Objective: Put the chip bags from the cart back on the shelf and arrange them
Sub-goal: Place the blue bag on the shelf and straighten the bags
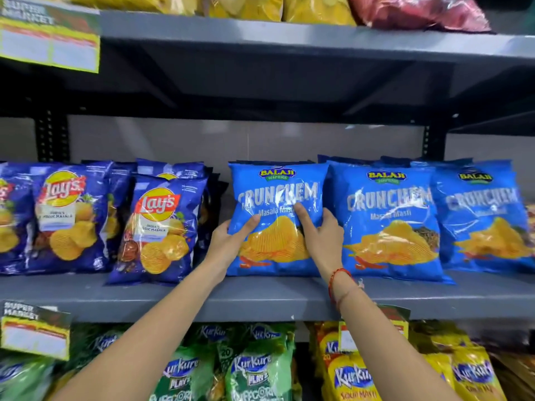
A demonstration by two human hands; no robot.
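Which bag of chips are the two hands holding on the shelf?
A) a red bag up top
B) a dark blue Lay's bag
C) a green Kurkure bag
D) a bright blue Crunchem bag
D: the left hand and the right hand both grip the sides of the bright blue Crunchem bag, which stands on the middle shelf.

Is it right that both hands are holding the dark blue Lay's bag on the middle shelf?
Not quite. In the head view, the left hand and right hand are holding the light blue Balaji Crunchem bag, not a Lay's bag. It does stand on the middle shelf, with the Lay's beside it untouched.
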